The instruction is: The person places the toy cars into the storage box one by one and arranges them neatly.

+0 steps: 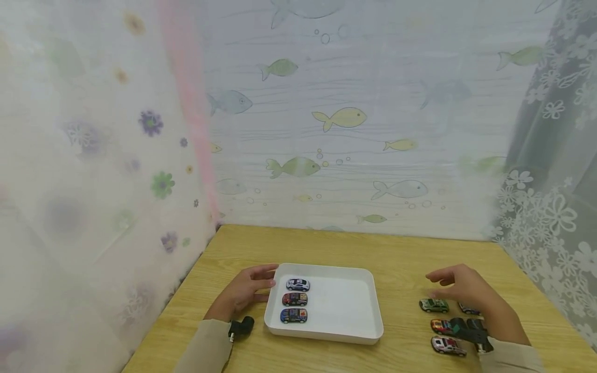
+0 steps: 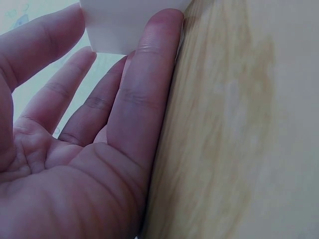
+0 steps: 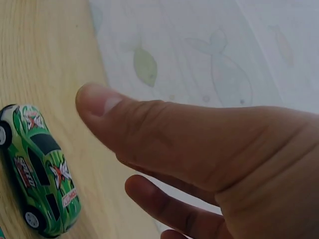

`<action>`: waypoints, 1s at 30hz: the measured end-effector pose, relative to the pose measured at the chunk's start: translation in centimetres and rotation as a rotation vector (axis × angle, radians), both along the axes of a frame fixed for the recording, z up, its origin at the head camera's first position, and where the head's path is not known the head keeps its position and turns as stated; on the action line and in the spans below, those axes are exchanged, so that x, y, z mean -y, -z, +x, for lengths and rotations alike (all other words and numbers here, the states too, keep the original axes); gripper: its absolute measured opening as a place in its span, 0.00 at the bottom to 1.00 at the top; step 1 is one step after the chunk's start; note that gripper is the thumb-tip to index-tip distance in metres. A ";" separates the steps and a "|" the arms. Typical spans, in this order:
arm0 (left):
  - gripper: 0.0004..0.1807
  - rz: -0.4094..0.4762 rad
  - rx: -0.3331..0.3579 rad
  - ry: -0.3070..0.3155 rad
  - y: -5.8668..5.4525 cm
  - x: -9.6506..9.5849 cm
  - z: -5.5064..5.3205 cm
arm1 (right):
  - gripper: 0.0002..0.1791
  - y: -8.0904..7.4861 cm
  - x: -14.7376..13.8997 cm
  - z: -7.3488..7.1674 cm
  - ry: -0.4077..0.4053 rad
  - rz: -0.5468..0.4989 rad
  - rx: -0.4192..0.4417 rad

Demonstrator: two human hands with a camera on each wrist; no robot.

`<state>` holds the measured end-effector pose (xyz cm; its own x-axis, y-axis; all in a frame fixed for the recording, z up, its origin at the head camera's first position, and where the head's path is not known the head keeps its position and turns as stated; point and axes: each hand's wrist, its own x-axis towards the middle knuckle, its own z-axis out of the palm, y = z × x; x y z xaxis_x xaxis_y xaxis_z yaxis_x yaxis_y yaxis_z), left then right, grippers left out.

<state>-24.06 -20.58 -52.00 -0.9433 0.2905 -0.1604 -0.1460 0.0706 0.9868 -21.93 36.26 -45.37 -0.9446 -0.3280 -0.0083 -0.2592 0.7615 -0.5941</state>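
A white tray (image 1: 345, 335) lies on the table, with a white toy car (image 1: 297, 284), a red toy car (image 1: 295, 299) and a blue toy car (image 1: 294, 315) in a column along its left side. My left hand (image 1: 244, 290) rests at the tray's left wall. In the left wrist view its nearly straight fingers (image 2: 142, 94) touch the tray's outer wall (image 2: 117, 30). My right hand (image 1: 471, 287) hovers near a green toy car (image 1: 434, 305), thumb and fingers apart and nothing between them. The right wrist view has the green car left of the thumb (image 3: 149, 124).
Nearer me than the green car lie a red-and-yellow toy car (image 1: 440, 326) and a white-and-red one (image 1: 448, 345). Dark cars, one by the right wrist (image 1: 468, 309), are partly hidden by the right arm. Patterned curtains (image 1: 345, 155) enclose the wooden table (image 1: 406, 269).
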 end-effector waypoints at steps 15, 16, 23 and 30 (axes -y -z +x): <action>0.31 -0.004 0.000 0.005 -0.1 0.0 -0.1 | 0.22 0.8 -0.9 -0.5 0.009 0.028 0.118; 0.32 -0.006 -0.003 0.006 0.0 0.0 -0.1 | 0.22 0.8 -0.9 -0.5 0.001 0.023 0.118; 0.32 -0.014 -0.005 0.006 -0.1 0.0 0.0 | 0.18 1.3 -0.8 -0.4 -0.024 -0.002 0.134; 0.31 -0.020 0.007 -0.002 -0.2 0.0 0.1 | 0.16 1.4 -0.2 -0.4 -0.039 0.001 0.130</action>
<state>-23.96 -20.58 -51.80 -0.9426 0.2856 -0.1728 -0.1531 0.0901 0.9841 -22.33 36.46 -46.74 -0.9222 -0.3642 -0.1300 -0.2095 0.7532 -0.6235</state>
